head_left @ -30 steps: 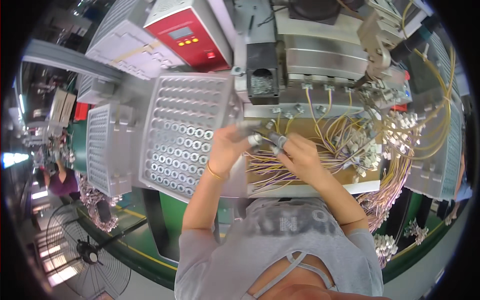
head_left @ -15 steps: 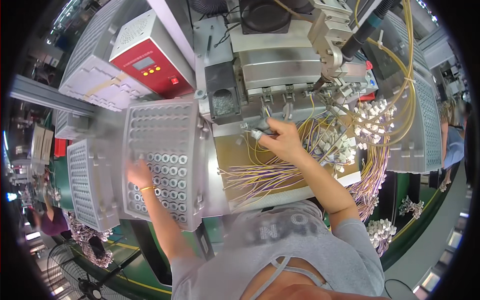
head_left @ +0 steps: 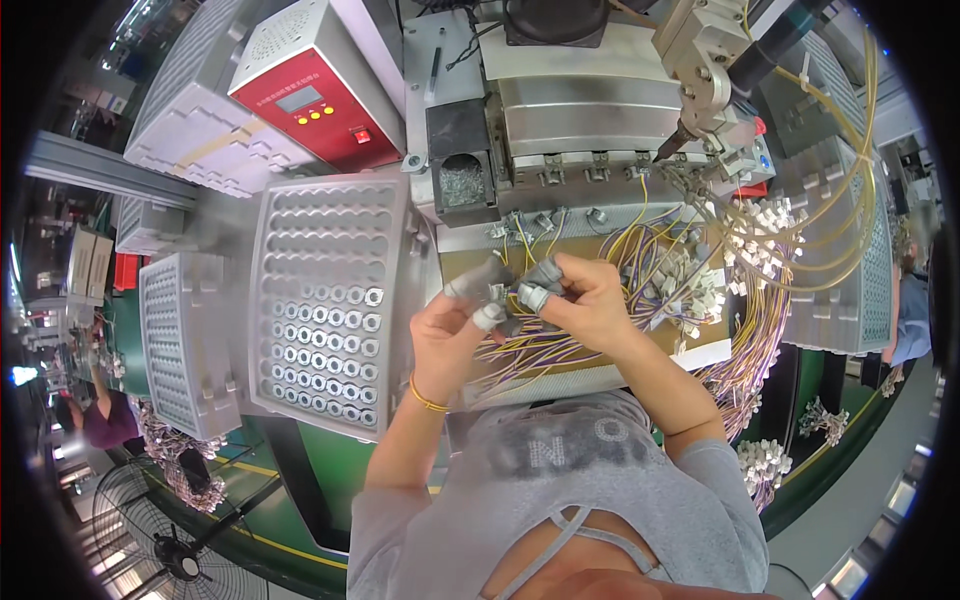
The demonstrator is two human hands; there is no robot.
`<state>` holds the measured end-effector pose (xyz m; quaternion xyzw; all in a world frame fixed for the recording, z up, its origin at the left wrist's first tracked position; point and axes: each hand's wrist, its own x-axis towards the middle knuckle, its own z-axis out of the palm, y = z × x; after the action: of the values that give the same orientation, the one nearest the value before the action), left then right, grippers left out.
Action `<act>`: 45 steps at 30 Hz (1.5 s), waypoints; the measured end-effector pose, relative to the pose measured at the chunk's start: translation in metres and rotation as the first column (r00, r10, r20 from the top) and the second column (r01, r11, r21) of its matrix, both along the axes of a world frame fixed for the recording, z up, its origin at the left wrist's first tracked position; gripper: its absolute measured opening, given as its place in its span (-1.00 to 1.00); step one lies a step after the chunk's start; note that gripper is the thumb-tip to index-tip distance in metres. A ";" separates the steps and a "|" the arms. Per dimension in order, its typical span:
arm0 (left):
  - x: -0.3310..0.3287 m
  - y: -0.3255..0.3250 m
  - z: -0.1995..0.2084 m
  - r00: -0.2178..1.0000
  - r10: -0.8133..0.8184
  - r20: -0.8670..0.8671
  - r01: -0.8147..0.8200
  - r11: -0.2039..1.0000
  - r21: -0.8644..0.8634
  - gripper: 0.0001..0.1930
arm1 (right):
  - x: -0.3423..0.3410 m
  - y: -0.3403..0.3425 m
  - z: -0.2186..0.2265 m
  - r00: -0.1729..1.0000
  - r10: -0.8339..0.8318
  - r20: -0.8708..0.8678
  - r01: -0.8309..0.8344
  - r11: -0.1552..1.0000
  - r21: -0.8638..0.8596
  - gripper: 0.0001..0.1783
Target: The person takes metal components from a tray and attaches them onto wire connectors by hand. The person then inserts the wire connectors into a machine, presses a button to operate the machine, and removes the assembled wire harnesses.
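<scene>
My left hand (head_left: 448, 335) and my right hand (head_left: 595, 308) meet over the brown work board (head_left: 462, 262), grey covers on their fingertips. A small silvery metal part (head_left: 498, 292) shows in the pinch of my left fingers. Right beside it, my right thumb and fingers are pressed together; what lies between them is hidden. Just beyond the hands, several small metal parts (head_left: 545, 222) with wires attached rest along the pale far strip of the board. Yellow and purple wires (head_left: 540, 350) run under both hands toward a heap of white connectors (head_left: 690, 290).
On the left lies a clear plastic tray (head_left: 262, 300) with rows of metal rings (head_left: 330, 345). Behind the board stands a metal fixture (head_left: 590, 125), with a machine's pointed tip (head_left: 675, 143) over its right part. A red control box (head_left: 320, 100) sits at the back left.
My left hand has come from the tray to the board, meeting my right hand. The right hand has drawn slightly nearer, away from the fixture. Wired metal parts now show on the far strip.
</scene>
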<state>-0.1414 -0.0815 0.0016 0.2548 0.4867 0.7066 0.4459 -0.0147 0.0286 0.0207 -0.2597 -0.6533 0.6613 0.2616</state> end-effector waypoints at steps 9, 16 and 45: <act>0.008 0.000 0.012 0.989 -0.039 -0.146 0.050 0.996 0.073 -0.63 | 0.002 0.001 0.012 0.999 -0.033 -0.029 0.039 0.972 0.232 -0.85; 0.010 0.006 0.011 0.960 0.023 -0.279 -0.018 1.000 0.022 -0.72 | 0.002 0.004 0.015 0.994 0.036 0.102 -0.078 0.892 0.445 -0.83; 0.003 0.011 -0.025 0.255 -0.229 -0.940 0.165 0.968 -0.191 -0.87 | -0.036 0.036 -0.015 0.800 -0.599 -0.019 0.577 0.778 -0.249 -0.90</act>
<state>-0.1389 -0.0706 -0.0239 0.6727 0.6389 0.3387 0.1568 -0.0503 0.0645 0.0058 -0.4470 -0.4447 0.6294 0.4543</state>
